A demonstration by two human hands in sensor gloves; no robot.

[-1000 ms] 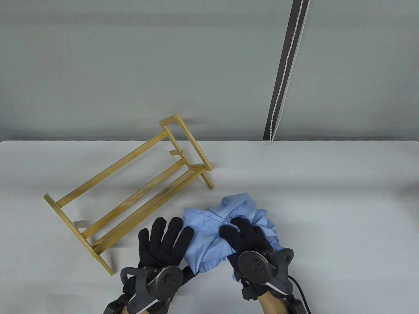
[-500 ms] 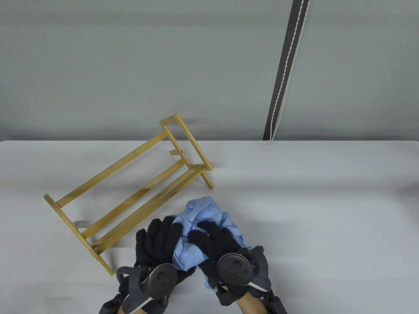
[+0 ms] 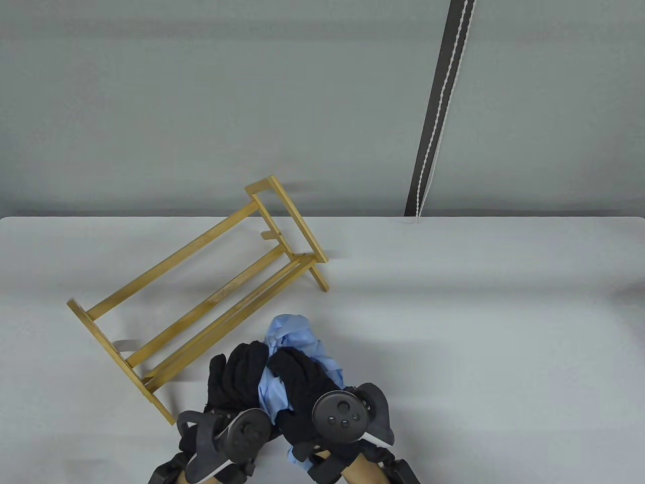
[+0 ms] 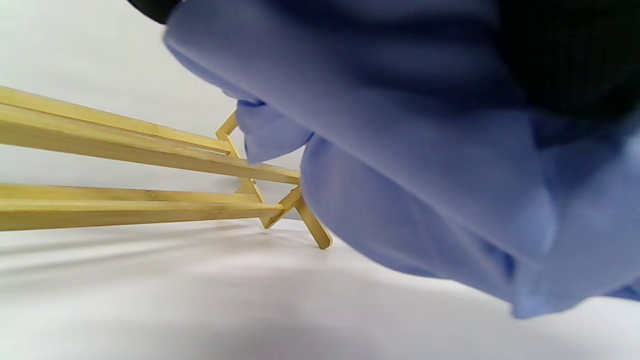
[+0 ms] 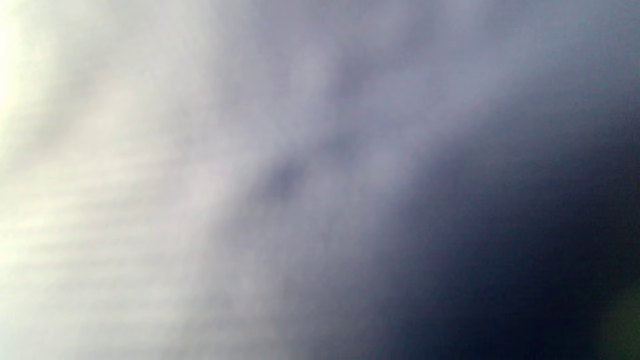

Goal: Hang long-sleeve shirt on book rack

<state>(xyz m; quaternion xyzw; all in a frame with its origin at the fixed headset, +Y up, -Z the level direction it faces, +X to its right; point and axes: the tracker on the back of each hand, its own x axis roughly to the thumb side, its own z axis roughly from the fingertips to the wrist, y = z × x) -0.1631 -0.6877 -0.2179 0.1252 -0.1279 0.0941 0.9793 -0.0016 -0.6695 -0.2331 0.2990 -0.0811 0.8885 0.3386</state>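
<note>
Your left hand (image 3: 237, 375) and right hand (image 3: 297, 378) squeeze the bunched, wrinkled blue shirt (image 3: 292, 335) between them on the table (image 3: 478, 327), beside the rack (image 3: 201, 297). Right wrist view is blurred.

Bunched blue shirt (image 3: 297, 335), beside wooden rack (image 3: 201, 297)

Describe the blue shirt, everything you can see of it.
The shirt is light blue, thin woven-looking cloth, bunched into a crumpled wad, not spread out. It sits near the front of the white table, just right of the wooden rack's near end, and no part hangs on the rack. The left hand and right hand squeeze it between them, covering most of it; a crest pokes out beyond the fingers and a scrap shows below the right wrist. No sleeves or collar can be made out.
</note>
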